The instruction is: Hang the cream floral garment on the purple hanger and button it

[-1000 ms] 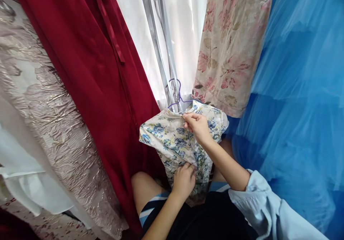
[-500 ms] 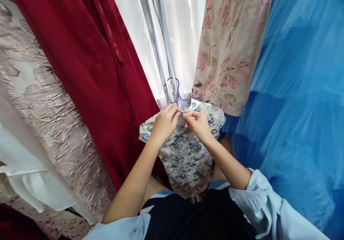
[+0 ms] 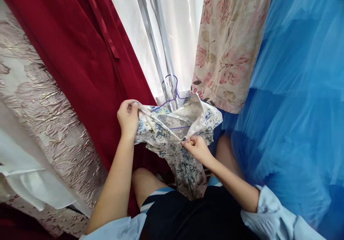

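Note:
A floral blouse (image 3: 189,172), pale with blue and yellow print, hangs on a purple wire hanger (image 3: 176,89) in front of me. Its neck is spread apart, showing the paler inside of the cloth and the hanger's lower bar. My left hand (image 3: 128,120) pinches the front edge near the left shoulder and pulls it out to the side. Lower down, at the middle of the front, my right hand (image 3: 197,147) is closed on the edge where the two sides meet. What small fastening may sit under those fingertips is hidden.
A dark red garment (image 3: 77,53) and a textured, shiny pinkish one (image 3: 53,114) hang on the left. White cloth with grey ribbons (image 3: 150,28) hangs behind the hanger. To the right are a beige floral garment (image 3: 228,53) and a blue tulle skirt (image 3: 290,107).
My hands have parted from their meeting point at the neckline. The left moved out to the left with the edge, the right moved down, and the blouse's neck opened wide.

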### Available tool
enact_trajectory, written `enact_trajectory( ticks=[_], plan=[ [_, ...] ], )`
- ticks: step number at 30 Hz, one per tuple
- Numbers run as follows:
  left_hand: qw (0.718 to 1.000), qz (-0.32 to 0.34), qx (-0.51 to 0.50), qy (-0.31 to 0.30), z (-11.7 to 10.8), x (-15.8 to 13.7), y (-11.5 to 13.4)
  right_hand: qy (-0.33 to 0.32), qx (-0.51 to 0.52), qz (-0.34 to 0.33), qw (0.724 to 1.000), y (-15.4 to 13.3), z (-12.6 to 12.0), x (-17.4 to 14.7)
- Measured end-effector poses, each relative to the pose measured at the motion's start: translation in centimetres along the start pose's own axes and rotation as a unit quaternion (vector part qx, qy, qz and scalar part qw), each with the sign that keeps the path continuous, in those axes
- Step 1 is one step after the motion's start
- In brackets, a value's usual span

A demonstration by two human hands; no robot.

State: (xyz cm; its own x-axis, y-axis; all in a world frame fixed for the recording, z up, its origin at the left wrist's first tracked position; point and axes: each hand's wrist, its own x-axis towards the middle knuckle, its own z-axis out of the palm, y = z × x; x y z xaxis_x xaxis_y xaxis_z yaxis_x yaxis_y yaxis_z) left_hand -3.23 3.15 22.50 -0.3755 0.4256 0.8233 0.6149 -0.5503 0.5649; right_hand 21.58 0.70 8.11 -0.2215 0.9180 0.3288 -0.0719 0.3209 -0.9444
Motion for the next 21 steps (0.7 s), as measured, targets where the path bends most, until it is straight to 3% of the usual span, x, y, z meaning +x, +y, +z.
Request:
enact_trajectory(
  ticks=[3,6,10,14,21],
  plan=[
    [0.991,-0.106,-0.069,0.043,-1.9,-0.9,-4.3,-0.017,-0.002,0.031,0.999,1.8,-0.6,-2.1],
    [0.981,-0.156,-0.097,0.061,-2.1,-4.3,-7.5,-0.03,-0.007,0.058,0.998,3.4,-0.8,-3.7],
    [0.968,-0.213,-0.132,-0.012,-0.6,-10.3,-8.8,-0.04,-0.037,0.09,0.994,5.7,-1.3,-5.4],
    [0.954,-0.209,-0.153,-0.152,1.3,-14.5,-6.5,-0.094,-0.082,0.125,0.984,7.1,-2.2,-6.0],
    [0.898,-0.094,-0.173,-0.393,5.6,-16.3,1.7,-0.122,-0.204,0.111,0.965,7.9,-3.3,-4.5]
  ],
)
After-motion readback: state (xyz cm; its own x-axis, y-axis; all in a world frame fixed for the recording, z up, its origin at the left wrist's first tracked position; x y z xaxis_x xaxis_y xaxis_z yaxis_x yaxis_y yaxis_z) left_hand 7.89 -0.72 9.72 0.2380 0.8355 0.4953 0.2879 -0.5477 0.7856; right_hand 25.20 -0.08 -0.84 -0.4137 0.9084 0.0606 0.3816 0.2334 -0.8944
